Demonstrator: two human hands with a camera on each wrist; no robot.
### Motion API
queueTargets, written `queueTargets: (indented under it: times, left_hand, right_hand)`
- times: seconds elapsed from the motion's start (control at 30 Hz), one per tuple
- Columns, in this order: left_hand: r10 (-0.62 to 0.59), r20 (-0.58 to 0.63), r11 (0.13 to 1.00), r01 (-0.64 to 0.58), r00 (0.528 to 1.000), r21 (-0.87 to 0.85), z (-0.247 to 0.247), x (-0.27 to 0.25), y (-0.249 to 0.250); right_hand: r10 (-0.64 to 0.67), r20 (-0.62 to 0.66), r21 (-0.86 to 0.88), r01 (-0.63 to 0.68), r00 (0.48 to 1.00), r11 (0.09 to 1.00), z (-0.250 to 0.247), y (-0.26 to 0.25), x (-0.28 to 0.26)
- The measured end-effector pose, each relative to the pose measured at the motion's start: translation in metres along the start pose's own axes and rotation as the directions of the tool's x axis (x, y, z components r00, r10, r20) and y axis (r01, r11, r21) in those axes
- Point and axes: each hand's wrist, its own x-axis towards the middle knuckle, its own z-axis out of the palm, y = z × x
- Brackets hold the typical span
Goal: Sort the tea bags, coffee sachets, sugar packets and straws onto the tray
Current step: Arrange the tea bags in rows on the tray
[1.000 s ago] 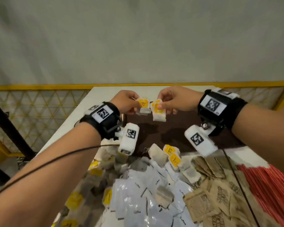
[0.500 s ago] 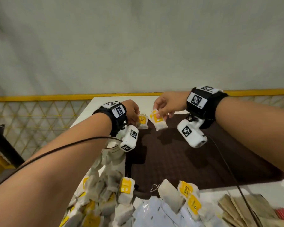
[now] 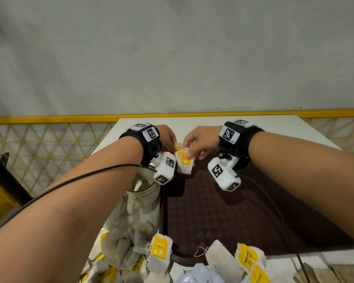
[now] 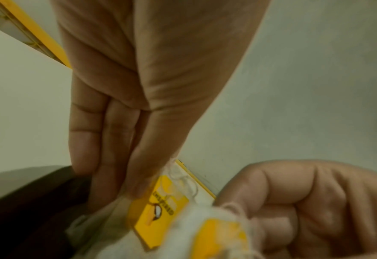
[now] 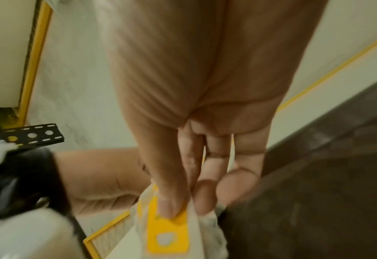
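Both my hands are up at the far left corner of the dark brown tray (image 3: pixel 223 217), each pinching a tea bag. My right hand (image 3: pixel 200 142) has its thumb on the yellow tag of its tea bag (image 3: pixel 184 163). My left hand (image 3: pixel 168 137) nips another tea bag (image 4: pixel 160 215) between thumb and fingertips. These look feather-light, floppy and tearable, with strings that tangle, so I'd hold the tag or top fold.
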Motion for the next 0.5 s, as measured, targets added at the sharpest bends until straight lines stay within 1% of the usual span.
queueTargets:
  times: [0.1,0.17,0.27,0.37,0.43,0.5]
  left_hand:
    - [-0.008,-0.002,1.000,0.008,1.000,0.013,0.000,0.001,0.001]
    - [-0.024,-0.010,1.000,0.024,1.000,-0.004,0.001,0.000,-0.001]
    - [-0.057,-0.013,0.996,0.056,0.998,-0.070,0.004,-0.004,-0.006]
    - [-0.078,-0.021,0.994,0.076,0.997,-0.074,0.007,-0.010,-0.005]
    - [-0.090,-0.033,0.992,0.086,0.995,-0.091,0.008,-0.015,0.000]
    - [-0.101,-0.110,0.984,0.083,0.989,-0.155,0.011,-0.020,0.005]
  right_hand:
    - [-0.056,-0.068,0.062,0.060,0.996,0.996,0.015,0.005,0.002]
    - [-0.089,-0.077,0.121,0.098,0.993,0.988,0.018,0.007,0.002]
    - [-0.078,-0.104,0.171,0.095,0.991,0.981,0.016,0.010,0.001]
    - [-0.075,-0.107,0.173,0.093,0.991,0.981,0.019,0.014,-0.003]
    - [-0.065,-0.110,0.139,0.080,0.992,0.987,0.022,0.015,-0.006]
    - [-0.054,-0.121,0.087,0.065,0.991,0.994,0.025,0.014,-0.008]
